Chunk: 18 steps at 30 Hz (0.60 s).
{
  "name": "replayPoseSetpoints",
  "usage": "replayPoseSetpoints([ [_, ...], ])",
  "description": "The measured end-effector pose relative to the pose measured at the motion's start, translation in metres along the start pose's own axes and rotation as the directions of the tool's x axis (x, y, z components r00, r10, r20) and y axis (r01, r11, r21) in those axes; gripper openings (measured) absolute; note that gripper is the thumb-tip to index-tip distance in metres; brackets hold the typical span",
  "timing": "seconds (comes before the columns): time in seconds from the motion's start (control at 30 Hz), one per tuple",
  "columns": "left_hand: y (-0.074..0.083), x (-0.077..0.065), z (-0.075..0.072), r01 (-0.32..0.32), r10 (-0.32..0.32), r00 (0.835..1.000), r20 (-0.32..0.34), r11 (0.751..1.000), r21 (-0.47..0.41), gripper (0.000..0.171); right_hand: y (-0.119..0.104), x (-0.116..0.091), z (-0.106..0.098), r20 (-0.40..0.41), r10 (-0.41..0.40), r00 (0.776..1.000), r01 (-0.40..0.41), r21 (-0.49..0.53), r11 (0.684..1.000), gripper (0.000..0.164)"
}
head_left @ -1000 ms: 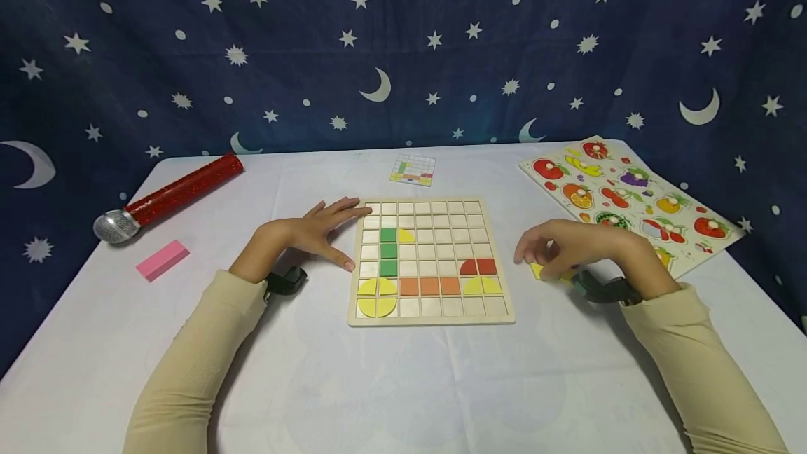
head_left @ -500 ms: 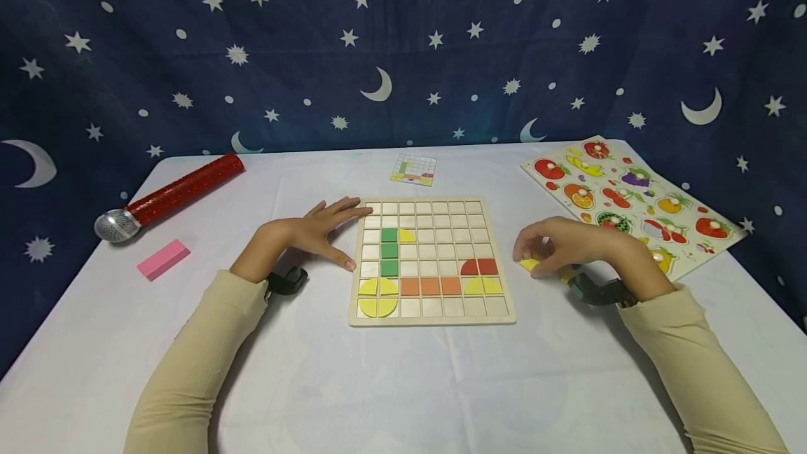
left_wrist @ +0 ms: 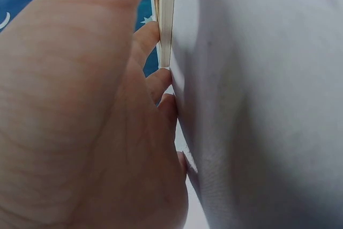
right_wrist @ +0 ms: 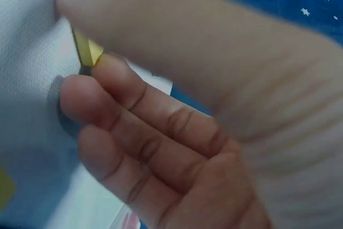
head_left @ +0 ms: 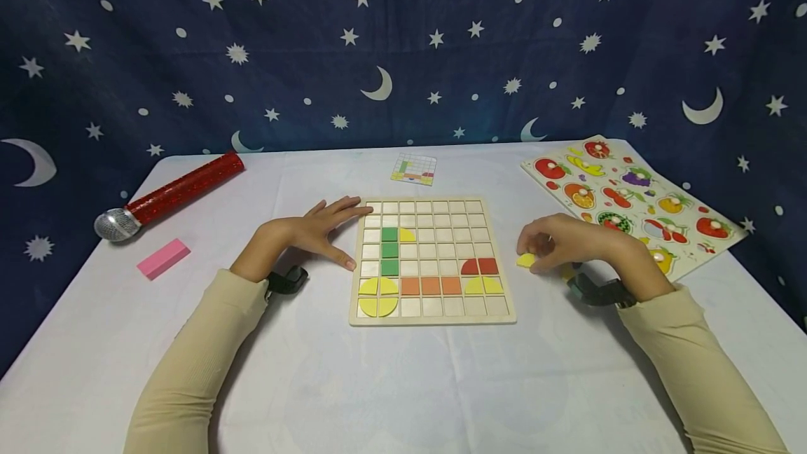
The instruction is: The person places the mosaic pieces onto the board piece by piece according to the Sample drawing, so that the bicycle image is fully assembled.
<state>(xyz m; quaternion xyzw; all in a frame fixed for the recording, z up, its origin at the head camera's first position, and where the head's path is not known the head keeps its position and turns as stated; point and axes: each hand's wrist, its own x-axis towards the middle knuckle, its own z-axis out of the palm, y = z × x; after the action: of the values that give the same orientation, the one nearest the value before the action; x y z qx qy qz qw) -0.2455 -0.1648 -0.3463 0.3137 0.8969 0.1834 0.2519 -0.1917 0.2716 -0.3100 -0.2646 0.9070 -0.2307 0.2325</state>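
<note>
A light wooden grid board (head_left: 435,244) lies flat on the table, with green, yellow, orange and red tiles in some of its squares. My left hand (head_left: 315,233) rests with spread fingers at the board's left edge; in the left wrist view its fingers (left_wrist: 159,81) touch the board's side. Right of the board, my right hand (head_left: 561,244) pinches a yellow tile (head_left: 526,260) between thumb and index finger. That tile (right_wrist: 88,49) is partly hidden by the thumb in the right wrist view. Another yellow tile (head_left: 567,273) lies under the right hand, mostly hidden.
A small printed pattern card (head_left: 413,169) lies behind the board. The fruit puzzle board (head_left: 624,195) is at the back right. A red microphone (head_left: 183,191) and a pink block (head_left: 163,259) lie at left. A starry dark blue cloth (head_left: 284,76) hangs behind the table.
Between thumb and index finger, the yellow tile has shifted slightly left toward the board and shows more. The right hand has moved only a little. My left hand has stayed in place.
</note>
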Motion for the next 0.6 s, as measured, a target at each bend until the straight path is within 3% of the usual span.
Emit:
replayPoseSetpoints([
  [0.27,0.0008,-0.0012,0.0005,0.002,-0.002,1.0,-0.002,1.0,0.0,0.106,0.0004,0.0028,0.0018,-0.033,-0.066,0.997,0.066,0.006,0.998,0.019],
  [0.6,0.0015,-0.0017,-0.0004,0.001,-0.001,1.0,-0.003,1.0,0.003,0.106,0.0006,0.0051,0.0045,-0.018,-0.027,0.999,0.027,-0.01,1.0,0.026],
])
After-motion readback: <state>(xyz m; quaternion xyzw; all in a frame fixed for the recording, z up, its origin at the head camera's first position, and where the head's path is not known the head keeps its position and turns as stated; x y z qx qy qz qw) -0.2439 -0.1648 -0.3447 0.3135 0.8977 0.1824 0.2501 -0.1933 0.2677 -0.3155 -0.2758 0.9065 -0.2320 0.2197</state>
